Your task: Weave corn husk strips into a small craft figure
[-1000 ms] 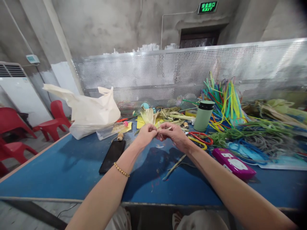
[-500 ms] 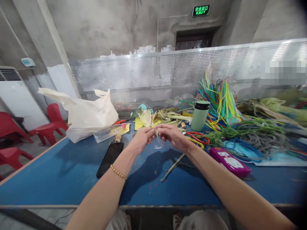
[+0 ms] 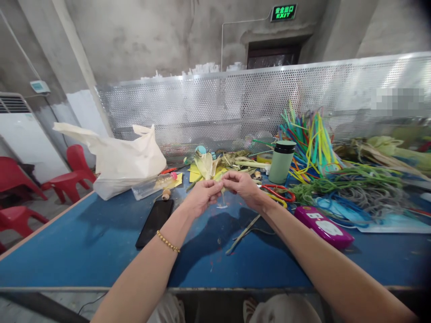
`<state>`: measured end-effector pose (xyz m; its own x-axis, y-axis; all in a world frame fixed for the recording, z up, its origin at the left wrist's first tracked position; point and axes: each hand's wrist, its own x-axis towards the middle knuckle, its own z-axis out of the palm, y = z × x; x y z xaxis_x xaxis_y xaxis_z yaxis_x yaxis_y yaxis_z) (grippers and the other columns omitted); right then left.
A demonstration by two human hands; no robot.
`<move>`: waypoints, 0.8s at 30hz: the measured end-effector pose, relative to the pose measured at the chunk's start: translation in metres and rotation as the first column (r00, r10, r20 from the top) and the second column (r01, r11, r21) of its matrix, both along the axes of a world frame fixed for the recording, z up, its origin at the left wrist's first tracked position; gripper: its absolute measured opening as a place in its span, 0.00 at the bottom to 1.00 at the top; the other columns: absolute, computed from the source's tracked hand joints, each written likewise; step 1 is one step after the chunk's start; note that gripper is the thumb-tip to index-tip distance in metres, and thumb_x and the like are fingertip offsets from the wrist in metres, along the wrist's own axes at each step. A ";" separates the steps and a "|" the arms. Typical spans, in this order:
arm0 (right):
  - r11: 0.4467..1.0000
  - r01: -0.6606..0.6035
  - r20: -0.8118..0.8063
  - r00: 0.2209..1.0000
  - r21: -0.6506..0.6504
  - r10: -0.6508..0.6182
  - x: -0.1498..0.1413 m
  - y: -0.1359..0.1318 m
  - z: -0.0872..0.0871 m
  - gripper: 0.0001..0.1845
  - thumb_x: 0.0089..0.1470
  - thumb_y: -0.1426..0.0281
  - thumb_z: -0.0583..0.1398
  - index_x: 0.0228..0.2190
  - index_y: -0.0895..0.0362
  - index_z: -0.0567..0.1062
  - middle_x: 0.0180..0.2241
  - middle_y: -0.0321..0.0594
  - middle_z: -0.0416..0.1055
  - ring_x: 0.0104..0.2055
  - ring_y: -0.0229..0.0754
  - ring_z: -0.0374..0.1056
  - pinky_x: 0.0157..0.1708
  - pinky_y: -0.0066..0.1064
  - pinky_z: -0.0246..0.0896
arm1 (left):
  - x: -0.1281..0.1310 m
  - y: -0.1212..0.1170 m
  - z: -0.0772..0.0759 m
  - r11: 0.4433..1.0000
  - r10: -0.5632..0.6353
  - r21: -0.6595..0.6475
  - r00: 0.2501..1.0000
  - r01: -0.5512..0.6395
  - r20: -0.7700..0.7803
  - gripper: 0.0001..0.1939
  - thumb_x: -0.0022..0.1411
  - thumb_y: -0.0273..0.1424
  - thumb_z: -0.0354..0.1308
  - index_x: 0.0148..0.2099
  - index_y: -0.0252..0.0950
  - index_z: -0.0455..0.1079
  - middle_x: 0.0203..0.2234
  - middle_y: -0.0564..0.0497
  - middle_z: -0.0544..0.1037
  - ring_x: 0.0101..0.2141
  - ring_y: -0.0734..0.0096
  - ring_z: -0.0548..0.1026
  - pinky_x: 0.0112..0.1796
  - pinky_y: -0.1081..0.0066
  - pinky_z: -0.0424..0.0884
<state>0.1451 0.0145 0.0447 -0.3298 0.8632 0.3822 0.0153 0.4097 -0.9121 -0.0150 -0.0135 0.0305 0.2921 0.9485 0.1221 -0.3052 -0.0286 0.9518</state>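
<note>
My left hand and my right hand meet above the blue table, fingers pinched together on a thin pale strip of husk that hangs down between them. A gold bead bracelet is on my left wrist. Just behind the hands lies a heap of pale yellow husk pieces. A long loose husk strip lies on the table under my right forearm.
A black phone lies left of my hands, a white plastic bag behind it. A green flask, red-handled scissors, a purple case, coloured strips and green fibres crowd the right. A perforated metal screen backs the table.
My hands have turned the small husk strip between the fingertips; it now hangs downward. The view shifted slightly; the hands stay in the same spot.
</note>
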 end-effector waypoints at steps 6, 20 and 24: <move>1.000 -0.013 -0.045 0.999 -0.027 0.011 -0.002 -0.001 0.000 0.14 0.41 0.61 0.68 0.22 0.59 0.74 0.19 0.30 0.63 0.21 0.30 0.51 0.21 0.26 0.44 | 0.001 -0.001 0.001 0.999 -0.007 -0.042 1.000 0.008 0.014 0.19 0.40 0.35 0.75 0.27 0.30 0.69 0.19 0.53 0.69 0.20 0.84 0.59 0.21 0.77 0.47; 0.999 0.025 -0.048 0.998 -0.030 -0.027 -0.006 -0.001 -0.005 0.14 0.38 0.62 0.69 0.23 0.59 0.75 0.21 0.34 0.70 0.24 0.34 0.63 0.26 0.28 0.60 | 0.001 -0.004 0.001 0.995 -0.053 -0.094 0.996 0.045 -0.076 0.14 0.42 0.31 0.73 0.26 0.29 0.71 0.20 0.50 0.70 0.21 0.81 0.63 0.21 0.76 0.47; 0.998 0.057 0.002 0.998 -0.028 -0.057 -0.006 -0.001 -0.002 0.19 0.45 0.54 0.67 0.27 0.59 0.75 0.22 0.33 0.69 0.21 0.31 0.60 0.20 0.25 0.55 | 0.002 -0.003 0.002 0.997 -0.009 -0.072 1.000 0.011 0.029 0.15 0.42 0.31 0.73 0.26 0.30 0.70 0.19 0.53 0.68 0.21 0.81 0.64 0.21 0.77 0.47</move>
<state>0.1394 0.0131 0.0422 -0.2802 0.8910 0.3572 0.0393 0.3824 -0.9231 -0.0129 -0.0162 0.0327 0.2987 0.9523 0.0621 -0.3322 0.0427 0.9422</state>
